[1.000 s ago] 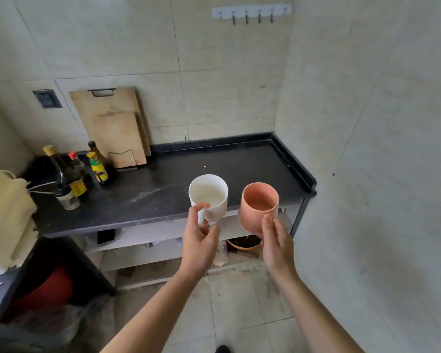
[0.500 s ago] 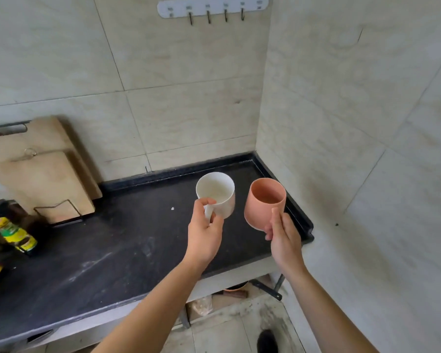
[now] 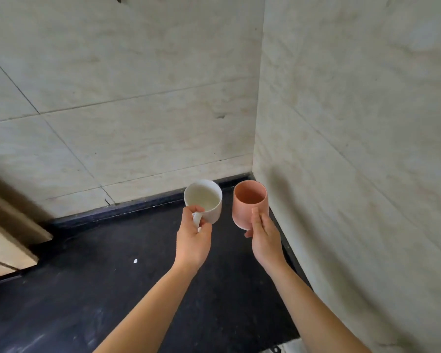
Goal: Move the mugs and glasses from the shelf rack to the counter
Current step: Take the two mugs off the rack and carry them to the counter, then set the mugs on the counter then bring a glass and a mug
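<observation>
My left hand (image 3: 192, 240) grips the handle of a white mug (image 3: 206, 200), held upright over the back right part of the black counter (image 3: 92, 289). My right hand (image 3: 264, 236) wraps the side of a pink cup (image 3: 247, 203), also upright, close to the corner where the two tiled walls meet. The two vessels are side by side, a small gap between them. Whether either one touches the counter cannot be told. The shelf rack is out of view.
A wooden cutting board (image 3: 0, 240) leans against the back wall at the far left. The tiled right wall (image 3: 354, 174) runs close beside the pink cup. A raised black lip (image 3: 143, 205) edges the counter's back. A small white speck (image 3: 135, 261) lies on the counter.
Both hands have carried the mug and cup forward from the counter's front edge toward its back right corner. The view has moved in; bottles and lower shelves have left the frame.
</observation>
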`<action>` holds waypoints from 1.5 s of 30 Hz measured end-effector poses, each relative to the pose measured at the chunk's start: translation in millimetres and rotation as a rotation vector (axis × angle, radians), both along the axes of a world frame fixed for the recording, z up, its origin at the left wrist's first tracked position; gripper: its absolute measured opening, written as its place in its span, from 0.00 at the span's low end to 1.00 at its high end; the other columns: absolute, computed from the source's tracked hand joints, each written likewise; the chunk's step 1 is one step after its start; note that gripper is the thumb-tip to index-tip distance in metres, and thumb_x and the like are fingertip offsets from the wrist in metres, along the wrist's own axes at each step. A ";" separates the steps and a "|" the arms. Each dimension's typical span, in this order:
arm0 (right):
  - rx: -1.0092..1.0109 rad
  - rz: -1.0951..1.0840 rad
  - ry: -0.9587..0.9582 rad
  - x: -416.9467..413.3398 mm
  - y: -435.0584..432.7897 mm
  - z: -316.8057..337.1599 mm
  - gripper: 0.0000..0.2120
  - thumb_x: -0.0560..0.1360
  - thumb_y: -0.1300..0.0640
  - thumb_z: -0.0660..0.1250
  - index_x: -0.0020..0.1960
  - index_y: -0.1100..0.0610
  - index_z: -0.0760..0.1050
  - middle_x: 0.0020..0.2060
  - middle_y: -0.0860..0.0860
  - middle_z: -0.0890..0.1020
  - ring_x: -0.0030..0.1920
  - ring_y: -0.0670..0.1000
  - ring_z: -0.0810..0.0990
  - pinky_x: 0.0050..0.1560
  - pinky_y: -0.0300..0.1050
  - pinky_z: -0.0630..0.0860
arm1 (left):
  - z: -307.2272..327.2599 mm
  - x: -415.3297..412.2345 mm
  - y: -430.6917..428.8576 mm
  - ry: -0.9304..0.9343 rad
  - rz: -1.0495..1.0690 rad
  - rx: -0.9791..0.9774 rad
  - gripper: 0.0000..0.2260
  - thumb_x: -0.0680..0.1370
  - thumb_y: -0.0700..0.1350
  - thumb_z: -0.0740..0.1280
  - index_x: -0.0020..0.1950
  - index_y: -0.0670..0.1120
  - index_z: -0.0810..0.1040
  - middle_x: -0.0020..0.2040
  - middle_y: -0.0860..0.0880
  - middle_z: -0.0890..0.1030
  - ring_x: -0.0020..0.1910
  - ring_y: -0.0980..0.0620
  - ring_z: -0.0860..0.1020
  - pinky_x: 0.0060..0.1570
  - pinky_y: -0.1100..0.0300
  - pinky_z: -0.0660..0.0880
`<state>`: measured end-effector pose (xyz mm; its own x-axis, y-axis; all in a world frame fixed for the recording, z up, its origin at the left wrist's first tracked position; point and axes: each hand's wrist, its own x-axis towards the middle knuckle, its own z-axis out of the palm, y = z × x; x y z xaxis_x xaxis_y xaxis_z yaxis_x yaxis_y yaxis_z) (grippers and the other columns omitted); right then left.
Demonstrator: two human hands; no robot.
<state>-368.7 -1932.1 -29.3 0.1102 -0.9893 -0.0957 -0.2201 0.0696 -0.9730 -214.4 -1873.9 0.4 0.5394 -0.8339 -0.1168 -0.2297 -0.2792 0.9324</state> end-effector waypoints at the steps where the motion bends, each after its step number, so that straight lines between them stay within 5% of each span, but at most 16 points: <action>1: 0.018 -0.007 0.007 1.8 -11.5 -6.8 0.11 0.84 0.40 0.50 0.51 0.37 0.71 0.45 0.49 0.79 0.40 0.46 0.79 0.37 0.27 0.73 | -6.6 -0.2 -10.3 -0.002 0.011 0.025 0.16 0.79 0.43 0.62 0.52 0.66 0.66 0.48 0.60 0.77 0.42 0.55 0.79 0.38 0.58 0.81; 4: 0.074 -0.028 0.024 5.4 -33.2 -36.4 0.12 0.84 0.40 0.50 0.50 0.37 0.71 0.46 0.48 0.79 0.39 0.42 0.80 0.41 0.33 0.73 | -31.3 0.6 -32.6 0.020 0.036 0.098 0.15 0.79 0.43 0.62 0.52 0.65 0.66 0.49 0.59 0.77 0.42 0.55 0.79 0.29 0.70 0.74; 9: 0.168 -0.043 0.059 9.9 -61.2 -97.7 0.19 0.84 0.40 0.51 0.65 0.47 0.72 0.49 0.45 0.79 0.42 0.40 0.80 0.39 0.30 0.75 | -89.2 7.3 -65.6 0.097 0.061 0.180 0.18 0.79 0.40 0.63 0.51 0.65 0.67 0.48 0.57 0.77 0.35 0.58 0.77 0.27 0.69 0.73; 15: 0.251 -0.036 0.072 30.6 -98.3 -155.4 0.23 0.84 0.41 0.51 0.67 0.54 0.72 0.54 0.48 0.80 0.45 0.45 0.82 0.44 0.34 0.73 | -150.5 19.1 -103.9 0.164 0.057 0.252 0.20 0.78 0.38 0.62 0.51 0.66 0.67 0.47 0.52 0.79 0.29 0.65 0.74 0.26 0.68 0.71; 19: 0.219 -0.034 0.080 50.0 -131.3 -176.7 0.21 0.85 0.43 0.50 0.65 0.54 0.73 0.52 0.44 0.80 0.44 0.39 0.81 0.45 0.36 0.73 | -176.4 26.5 -133.5 0.180 0.065 0.235 0.20 0.77 0.37 0.61 0.51 0.65 0.67 0.47 0.53 0.79 0.34 0.57 0.75 0.27 0.68 0.72; 25: 0.172 -0.038 0.098 69.3 -171.1 -194.4 0.15 0.86 0.45 0.51 0.60 0.50 0.73 0.50 0.42 0.79 0.44 0.43 0.83 0.48 0.42 0.76 | -197.7 31.7 -170.4 0.163 0.088 0.198 0.19 0.78 0.36 0.60 0.54 0.63 0.67 0.48 0.58 0.78 0.42 0.59 0.78 0.30 0.71 0.72; 31: 0.211 -0.045 0.103 70.3 -198.4 -201.0 0.15 0.86 0.46 0.52 0.51 0.52 0.73 0.47 0.48 0.80 0.44 0.46 0.82 0.48 0.43 0.78 | -205.4 33.3 -195.1 0.144 -0.003 0.193 0.20 0.77 0.35 0.59 0.59 0.60 0.63 0.50 0.52 0.77 0.46 0.56 0.77 0.36 0.67 0.72; 34: 0.197 -0.019 0.189 69.5 -202.2 -201.2 0.16 0.86 0.46 0.51 0.57 0.54 0.73 0.50 0.51 0.80 0.45 0.47 0.81 0.47 0.44 0.78 | -208.0 35.5 -200.9 0.116 -0.057 0.211 0.21 0.77 0.35 0.60 0.61 0.58 0.61 0.50 0.49 0.76 0.50 0.56 0.77 0.40 0.65 0.71; 39: 0.121 -0.053 0.386 73.4 -201.5 -191.4 0.19 0.86 0.46 0.52 0.58 0.58 0.75 0.53 0.55 0.78 0.47 0.50 0.80 0.48 0.47 0.77 | -205.2 42.6 -201.0 0.018 -0.189 0.278 0.26 0.77 0.36 0.62 0.69 0.55 0.57 0.61 0.47 0.73 0.59 0.47 0.74 0.47 0.63 0.71; 42: 0.112 -0.112 0.471 66.2 -197.2 -173.6 0.17 0.84 0.44 0.56 0.59 0.56 0.75 0.57 0.53 0.76 0.43 0.44 0.74 0.38 0.35 0.67 | -189.6 52.4 -189.4 -0.219 -0.297 0.328 0.30 0.79 0.42 0.63 0.77 0.55 0.52 0.69 0.44 0.68 0.67 0.43 0.67 0.59 0.48 0.72; 45: -0.051 -0.113 0.595 61.6 -191.2 -135.8 0.17 0.83 0.47 0.59 0.66 0.56 0.71 0.63 0.55 0.74 0.52 0.51 0.77 0.42 0.39 0.69 | -152.9 73.4 -176.1 -0.508 -0.287 0.325 0.27 0.83 0.51 0.58 0.80 0.54 0.51 0.69 0.43 0.68 0.69 0.41 0.65 0.57 0.45 0.73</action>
<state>-307.1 -2123.3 -165.1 -0.0541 -0.9967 -0.0610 -0.7211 0.0812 -0.6880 -141.0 -2050.0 -152.5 0.3559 -0.9177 -0.1768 -0.7250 -0.3905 0.5674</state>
